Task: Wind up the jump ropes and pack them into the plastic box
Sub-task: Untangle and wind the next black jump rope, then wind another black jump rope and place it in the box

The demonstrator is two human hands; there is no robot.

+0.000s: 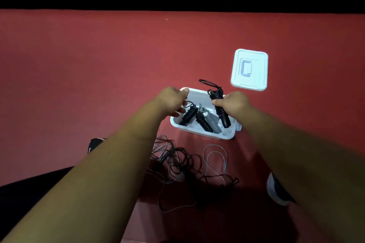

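Your right fingers (218,102) are clenched round the wound black jump rope (222,115). They grasp it just below its coiled cord, which loops up past the far rim. Its handle slants down inside the plastic box (201,132), at the right end, and I cannot tell whether the tip touches the bottom. Your right hand (235,103) sits over the box's right rim.

Your left hand (172,99) holds the box at its far-left corner: the thumb lies on the rim and the fingers curl down inside the left wall. They are just beside a black ribbed handle (188,115).

That handle lies in the box with a second black handle (204,123) and a grey handle (214,121), side by side and slanted. The box stands open on the red floor (98,75).

The white lid (249,69) lies flat on the floor, beyond the box and to its right, apart from it. Near you, just in front of the box, the loose ropes (177,161) lie unwound in a dark tangle between your forearms. A pale rope loop (216,156) lies at the tangle's right edge.

A dark shoe (94,144) shows by your left forearm, and a white-soled shoe (275,189) by your right.
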